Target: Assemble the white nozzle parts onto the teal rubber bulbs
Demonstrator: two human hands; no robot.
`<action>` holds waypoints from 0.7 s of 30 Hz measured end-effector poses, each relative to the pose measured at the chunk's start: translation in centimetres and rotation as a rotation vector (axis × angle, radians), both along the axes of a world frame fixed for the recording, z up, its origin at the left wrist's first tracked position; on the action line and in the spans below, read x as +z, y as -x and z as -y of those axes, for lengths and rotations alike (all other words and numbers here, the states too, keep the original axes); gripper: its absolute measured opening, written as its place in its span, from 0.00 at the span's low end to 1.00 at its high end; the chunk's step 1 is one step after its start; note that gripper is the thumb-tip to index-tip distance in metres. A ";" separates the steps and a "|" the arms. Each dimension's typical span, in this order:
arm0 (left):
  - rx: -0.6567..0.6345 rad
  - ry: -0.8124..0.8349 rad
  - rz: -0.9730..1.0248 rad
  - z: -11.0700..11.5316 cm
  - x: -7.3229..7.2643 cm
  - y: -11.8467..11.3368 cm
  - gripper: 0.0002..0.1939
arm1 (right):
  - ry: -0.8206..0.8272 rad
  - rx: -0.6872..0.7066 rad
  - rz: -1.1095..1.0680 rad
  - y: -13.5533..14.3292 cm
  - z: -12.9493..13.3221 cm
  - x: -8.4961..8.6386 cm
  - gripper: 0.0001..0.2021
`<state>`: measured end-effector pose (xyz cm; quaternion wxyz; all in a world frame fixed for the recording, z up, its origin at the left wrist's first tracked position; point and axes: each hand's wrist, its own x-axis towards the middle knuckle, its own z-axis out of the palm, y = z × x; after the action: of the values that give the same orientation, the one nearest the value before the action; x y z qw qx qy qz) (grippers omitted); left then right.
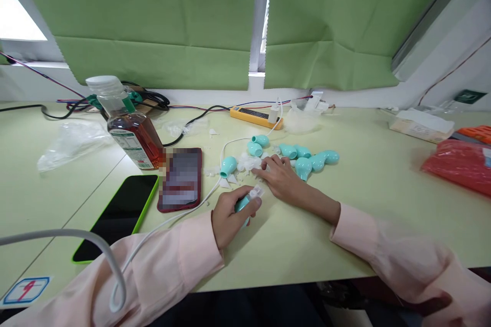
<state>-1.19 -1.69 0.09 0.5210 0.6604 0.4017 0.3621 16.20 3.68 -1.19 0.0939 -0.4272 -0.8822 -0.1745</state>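
My left hand [232, 213] is closed around a teal bulb-shaped plastic piece [241, 204], with a translucent white fitting [256, 192] at its top end. Farther forward, my right hand [281, 178] reaches down to a pile of small translucent white plastic parts [248, 161], its fingers bent and touching the pile's right side. Whether the fingertips grip a part cannot be made out. One loose teal bulb [228, 166] lies left of the pile, and two more teal bulbs [254, 148] rest behind it. Several teal bulbs [317, 161] sit in a cluster to the right.
A bottle of reddish-brown drink [136, 135], a phone in a red case [180, 179] and a phone with a green edge [117, 209] stand or lie at left. A white cable [207, 196] crosses the table to a yellow power strip [255, 117]. A red plastic package [458, 163] lies far right.
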 end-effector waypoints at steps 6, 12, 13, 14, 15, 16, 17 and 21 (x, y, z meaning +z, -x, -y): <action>0.042 0.017 0.024 -0.1 -0.5 -0.1 0.12 | -0.061 0.099 -0.061 -0.6 -0.3 0.7 0.10; 0.071 -0.013 0.009 -0.3 -0.6 -0.1 0.11 | 0.261 0.152 -0.867 -1.1 1.4 2.4 0.05; 0.068 -0.016 0.013 -0.3 -0.5 -0.1 0.11 | 0.393 0.129 -1.001 -1.0 1.9 2.7 0.06; 0.063 -0.019 0.019 -0.3 -0.5 0.0 0.12 | 0.526 0.113 -1.109 -0.9 2.4 2.9 0.06; 0.058 -0.020 0.025 -0.2 -0.5 0.0 0.12 | 0.646 0.110 -1.191 -0.7 2.8 3.0 0.07; 0.056 -0.022 0.026 -0.2 -0.4 0.0 0.12 | 0.744 0.117 -1.250 -0.6 3.1 3.1 0.07; 0.052 -0.024 0.023 -0.1 -0.4 0.0 0.12 | 0.812 0.131 -1.289 -0.5 3.3 3.1 0.07; 0.052 -0.046 -0.012 0.0 0.1 0.2 0.12 | 0.905 0.182 -1.290 -0.7 3.3 2.9 0.06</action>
<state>-1.38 -1.69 0.20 0.4937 0.6638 0.4130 0.3808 16.87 0.38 1.76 0.4174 -0.3668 -0.6706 0.4915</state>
